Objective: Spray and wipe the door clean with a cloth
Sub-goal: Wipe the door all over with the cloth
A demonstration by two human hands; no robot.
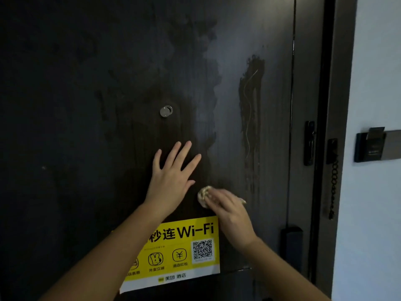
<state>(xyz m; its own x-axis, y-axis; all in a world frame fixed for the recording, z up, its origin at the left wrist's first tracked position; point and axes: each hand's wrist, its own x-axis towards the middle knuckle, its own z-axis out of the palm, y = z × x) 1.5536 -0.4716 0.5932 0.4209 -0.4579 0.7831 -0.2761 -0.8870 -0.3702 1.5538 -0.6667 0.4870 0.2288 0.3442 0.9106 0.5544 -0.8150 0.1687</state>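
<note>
A dark door [86, 105] fills most of the head view, with damp wipe marks and a wet streak [249, 118] on its right side. My left hand [173, 177] lies flat on the door below the peephole, fingers spread, holding nothing. My right hand [230, 213] presses a small bunched, light-coloured cloth [204, 195] against the door just above the yellow sticker. Only the cloth's left end shows past my fingers. No spray bottle is in view.
A metal peephole [166, 111] sits mid-door. A yellow Wi-Fi sticker [184, 246] with a QR code is below my hands. A lock handle [290, 242], a latch with chain [333, 170] and a wall card holder [368, 146] stand at the right.
</note>
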